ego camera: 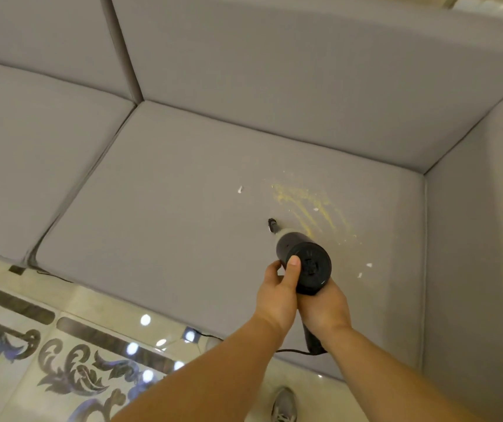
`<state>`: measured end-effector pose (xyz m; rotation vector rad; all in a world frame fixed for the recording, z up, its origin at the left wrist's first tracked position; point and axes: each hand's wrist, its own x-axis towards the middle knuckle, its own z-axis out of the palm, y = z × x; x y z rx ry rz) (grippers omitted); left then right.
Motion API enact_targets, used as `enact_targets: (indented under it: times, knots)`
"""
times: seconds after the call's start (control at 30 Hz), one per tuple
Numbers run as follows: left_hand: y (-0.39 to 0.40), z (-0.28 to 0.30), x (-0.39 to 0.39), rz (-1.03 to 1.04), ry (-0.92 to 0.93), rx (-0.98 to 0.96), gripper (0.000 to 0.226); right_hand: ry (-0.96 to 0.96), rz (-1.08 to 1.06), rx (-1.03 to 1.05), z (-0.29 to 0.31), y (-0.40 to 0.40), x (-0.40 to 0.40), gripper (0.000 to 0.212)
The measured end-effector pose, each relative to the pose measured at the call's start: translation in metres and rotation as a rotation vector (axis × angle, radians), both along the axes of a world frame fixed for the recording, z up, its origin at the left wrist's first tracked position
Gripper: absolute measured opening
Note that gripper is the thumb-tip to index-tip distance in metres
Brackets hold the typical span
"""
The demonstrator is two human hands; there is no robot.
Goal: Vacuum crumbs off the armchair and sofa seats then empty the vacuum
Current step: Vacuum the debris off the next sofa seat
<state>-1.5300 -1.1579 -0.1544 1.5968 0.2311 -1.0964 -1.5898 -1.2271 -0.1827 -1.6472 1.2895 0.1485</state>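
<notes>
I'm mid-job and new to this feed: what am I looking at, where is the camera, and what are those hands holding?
There is no robot here. One camera worn on a person's head looks down at their own bare arms. Both hands hold a black handheld vacuum: the left hand grips its body with the thumb on top, the right hand grips the handle underneath. Its nozzle points down at the grey sofa seat. Yellow crumbs lie just right of the nozzle, and white scraps are scattered around them. A cord trails down to the tiled floor.
</notes>
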Motion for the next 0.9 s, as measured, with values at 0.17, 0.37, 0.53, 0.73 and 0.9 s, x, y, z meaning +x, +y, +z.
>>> enact_targets:
  times: [0.17,0.37,0.53,0.73,0.9]
  knots:
    - [0.017,0.002,0.032,0.01,-0.05,0.062,0.057,-0.024,0.017,0.061,-0.001,0.021,0.033,0.027]
    - [0.005,-0.003,0.041,-0.159,0.037,0.044,0.061,0.007,-0.11,0.02,-0.006,0.013,0.03,0.032]
    - [-0.007,-0.001,0.029,-0.173,0.027,0.038,0.058,0.037,-0.131,-0.015,-0.001,0.003,0.017,0.025]
    - [0.008,0.001,0.038,-0.11,-0.051,0.095,0.061,-0.001,0.012,0.068,0.001,0.012,0.029,0.021]
    - [0.009,0.003,0.067,-0.079,-0.069,0.085,0.062,-0.082,-0.017,0.103,0.001,0.015,0.062,0.026]
